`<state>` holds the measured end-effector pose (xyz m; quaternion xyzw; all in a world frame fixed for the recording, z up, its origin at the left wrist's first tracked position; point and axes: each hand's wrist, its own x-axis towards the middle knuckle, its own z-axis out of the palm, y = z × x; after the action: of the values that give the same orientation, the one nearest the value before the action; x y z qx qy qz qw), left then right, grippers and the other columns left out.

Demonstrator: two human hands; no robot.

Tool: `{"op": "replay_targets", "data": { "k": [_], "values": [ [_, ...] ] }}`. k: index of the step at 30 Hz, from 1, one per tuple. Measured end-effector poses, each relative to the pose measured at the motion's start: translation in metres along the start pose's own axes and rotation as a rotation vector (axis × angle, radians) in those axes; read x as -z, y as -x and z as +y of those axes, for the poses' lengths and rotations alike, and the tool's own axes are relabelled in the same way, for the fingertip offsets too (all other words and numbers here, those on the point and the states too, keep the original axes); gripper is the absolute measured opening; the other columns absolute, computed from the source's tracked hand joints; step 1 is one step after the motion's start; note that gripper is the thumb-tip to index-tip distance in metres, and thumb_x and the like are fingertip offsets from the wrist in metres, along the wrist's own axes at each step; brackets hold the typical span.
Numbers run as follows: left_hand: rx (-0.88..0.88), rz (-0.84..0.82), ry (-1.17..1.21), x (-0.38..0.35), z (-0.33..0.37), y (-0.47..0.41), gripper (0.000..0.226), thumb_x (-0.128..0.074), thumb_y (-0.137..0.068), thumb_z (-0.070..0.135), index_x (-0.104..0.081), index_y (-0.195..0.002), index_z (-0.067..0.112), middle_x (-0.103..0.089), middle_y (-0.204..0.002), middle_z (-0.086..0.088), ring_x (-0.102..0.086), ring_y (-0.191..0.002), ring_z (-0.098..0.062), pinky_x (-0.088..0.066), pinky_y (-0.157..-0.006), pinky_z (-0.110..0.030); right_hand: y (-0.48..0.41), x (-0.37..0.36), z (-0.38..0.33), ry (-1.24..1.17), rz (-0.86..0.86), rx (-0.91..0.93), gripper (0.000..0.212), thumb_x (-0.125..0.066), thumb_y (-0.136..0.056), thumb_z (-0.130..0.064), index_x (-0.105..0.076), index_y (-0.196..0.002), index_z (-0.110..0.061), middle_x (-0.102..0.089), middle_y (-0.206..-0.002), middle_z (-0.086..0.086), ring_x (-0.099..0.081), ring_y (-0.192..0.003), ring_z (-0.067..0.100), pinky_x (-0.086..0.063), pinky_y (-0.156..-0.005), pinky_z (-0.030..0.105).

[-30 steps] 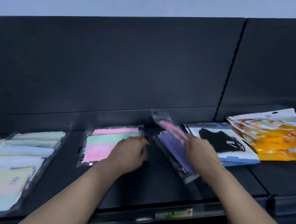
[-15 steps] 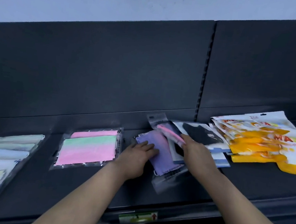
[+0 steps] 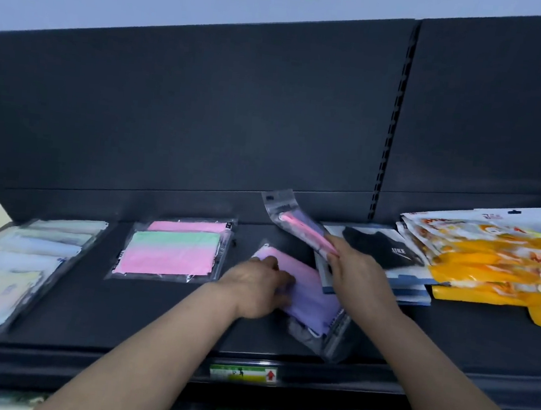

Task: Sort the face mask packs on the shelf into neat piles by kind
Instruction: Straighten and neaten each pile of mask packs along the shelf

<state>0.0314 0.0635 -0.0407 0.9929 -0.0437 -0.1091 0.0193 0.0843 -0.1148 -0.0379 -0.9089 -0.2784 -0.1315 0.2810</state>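
**Lilac packs being gathered mid-shelf**

At the far left of the shelf (image 3: 126,316) a pile of pale packs (image 3: 15,263) lies fanned out, not squared. Just to its right sits a tidier pile of pink-and-green packs (image 3: 172,251), apart from everything else.

In the middle, the left hand (image 3: 254,291) rests on the left edge of a lilac pack (image 3: 311,296) that lies flat but skewed on the shelf. Its fingers are bent down over that edge and appear to grip it, though blur hides the tips. More clear wrapping shows under the pack's lower right corner.

The right hand (image 3: 358,272) holds a raised pack (image 3: 294,215) tilted nearly edge-on above the shelf, with pink and lilac showing inside. The fingers are pinching its lower end. Further right lie a black mask pack (image 3: 384,248) on blue-edged ones, then a loose heap of orange packs (image 3: 495,259).

The step in hand looks like building the lilac pile. The raised pack seems to match the flat one, so the next move probably means turning it flat and setting it on top. The left hand would need to square the lower pack first, or the pile will sit crooked
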Motion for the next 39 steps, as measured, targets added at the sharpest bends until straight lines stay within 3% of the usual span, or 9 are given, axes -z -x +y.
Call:
{"op": "replay_targets", "data": {
  "k": [3, 6, 10, 13, 18, 23, 27, 34, 39],
  "values": [
    [0.02, -0.038, -0.025, 0.005, 0.004, 0.003, 0.047, -0.049, -0.091, 0.053, -0.049, -0.134, 0.035, -0.047, -0.134, -0.006, -0.044, -0.126, -0.028, -0.038, -0.102, -0.035, 0.002, 0.003, 0.002, -0.036, 0.056, 0.007, 0.035, -0.041, -0.098, -0.015, -0.047, -0.133, -0.015, -0.069, -0.097, 0.019, -0.062, -0.085, 0.037, -0.04, -0.063, 0.036],
    [0.009, -0.023, 0.03, -0.003, -0.004, 0.012, 0.05, -0.046, -0.089, 0.059, -0.04, -0.135, 0.039, -0.032, -0.151, -0.001, -0.023, -0.142, -0.029, -0.021, -0.116, -0.045, 0.006, 0.006, 0.002, -0.053, 0.066, 0.004, 0.036, -0.041, -0.099, -0.015, -0.046, -0.135, -0.014, -0.069, -0.095, 0.017, -0.062, -0.082, 0.035, -0.041, -0.063, 0.035],
    [0.081, -0.071, -0.067, -0.008, -0.004, 0.022, 0.055, -0.034, -0.091, 0.066, -0.031, -0.141, 0.042, -0.037, -0.145, -0.006, -0.039, -0.127, -0.034, -0.033, -0.108, -0.039, 0.012, 0.007, 0.003, -0.044, 0.04, -0.008, 0.037, -0.039, -0.099, -0.016, -0.045, -0.136, -0.016, -0.069, -0.099, 0.015, -0.063, -0.086, 0.034, -0.039, -0.064, 0.034],
    [0.151, -0.112, -0.161, 0.006, 0.003, 0.025, 0.055, -0.034, -0.092, 0.065, -0.04, -0.138, 0.035, -0.047, -0.136, -0.01, -0.05, -0.12, -0.034, -0.041, -0.099, -0.038, 0.013, 0.005, -0.001, -0.053, 0.036, -0.02, 0.038, -0.04, -0.099, -0.016, -0.044, -0.136, -0.016, -0.068, -0.103, 0.015, -0.062, -0.089, 0.033, -0.04, -0.065, 0.034],
    [0.174, 0.003, -0.009, 0.004, 0.006, 0.026, 0.048, -0.048, -0.093, 0.052, -0.047, -0.127, 0.02, -0.042, -0.139, -0.008, -0.045, -0.119, -0.033, -0.04, -0.098, -0.04, 0.015, 0.004, -0.006, -0.048, 0.029, -0.019, 0.041, -0.04, -0.099, -0.017, -0.04, -0.14, -0.018, -0.068, -0.105, 0.013, -0.062, -0.09, 0.033, -0.044, -0.069, 0.034],
    [0.313, 0.059, 0.105, -0.006, 0.013, 0.019, 0.075, -0.063, -0.08, 0.06, -0.035, -0.135, 0.017, -0.055, -0.13, -0.012, -0.041, -0.123, -0.033, -0.041, -0.097, -0.043, 0.022, -0.005, 0.002, 0.021, -0.011, -0.054, 0.039, -0.041, -0.098, -0.011, -0.045, -0.137, -0.017, -0.069, -0.1, 0.012, -0.064, -0.086, 0.031, -0.038, -0.061, 0.03],
    [0.349, -0.007, 0.243, -0.005, 0.008, 0.007, 0.091, -0.068, -0.074, 0.062, -0.031, -0.144, 0.018, -0.047, -0.141, -0.012, -0.039, -0.131, -0.032, -0.038, -0.105, -0.046, 0.027, -0.007, 0.001, 0.011, 0.006, -0.046, 0.038, -0.041, -0.098, -0.01, -0.048, -0.134, -0.018, -0.069, -0.097, 0.012, -0.063, -0.083, 0.03, -0.038, -0.06, 0.03],
    [0.465, 0.21, 0.251, 0.011, 0.005, 0.007, 0.06, -0.078, -0.062, 0.056, -0.066, -0.107, 0.018, -0.068, -0.108, -0.005, -0.064, -0.099, -0.026, -0.05, -0.077, -0.03, 0.026, 0.005, -0.013, -0.054, 0.071, 0.001, 0.041, -0.042, -0.098, -0.015, -0.046, -0.138, -0.02, -0.069, -0.105, 0.014, -0.062, -0.09, 0.034, -0.036, -0.064, 0.032],
    [0.671, 0.428, 0.561, 0.035, -0.048, 0.04, 0.045, -0.057, -0.088, 0.044, -0.064, -0.11, 0.005, -0.066, -0.116, -0.017, -0.062, -0.107, -0.033, -0.047, -0.087, -0.035, 0.019, -0.003, -0.04, -0.094, 0.182, 0.02, 0.038, -0.043, -0.099, -0.017, -0.048, -0.136, -0.02, -0.068, -0.11, 0.011, -0.062, -0.093, 0.034, -0.045, -0.072, 0.036]
  ]
}}
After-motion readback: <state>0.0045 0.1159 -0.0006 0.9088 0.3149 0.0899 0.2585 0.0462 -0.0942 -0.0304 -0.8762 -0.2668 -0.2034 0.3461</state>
